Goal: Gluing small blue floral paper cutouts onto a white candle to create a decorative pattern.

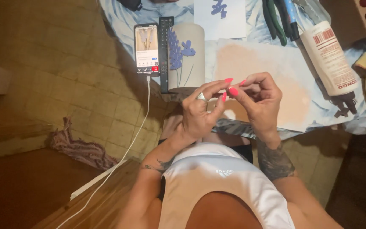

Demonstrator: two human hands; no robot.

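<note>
Left hand [198,112] and right hand [257,99] pinch fingertips together on something too small to identify, while at 11 o'clock the grey cylindrical vase [186,57] already bears blue flowers, its stems apparently unfinished

Two hands [229,101], one phone [146,48], one remote control [164,53], one grey vase [186,57], one white bottle [329,57], two paper sheets [267,72].

Counter [250,34] ahead: phone [147,48] far left, remote [164,53] just right of it, touching cylinder vase [187,57]. Paper sheet [267,80] lies centre, bottle [329,57] on its right, pliers [276,19] behind. Both hands [229,104] meet over the sheet's near edge.
</note>
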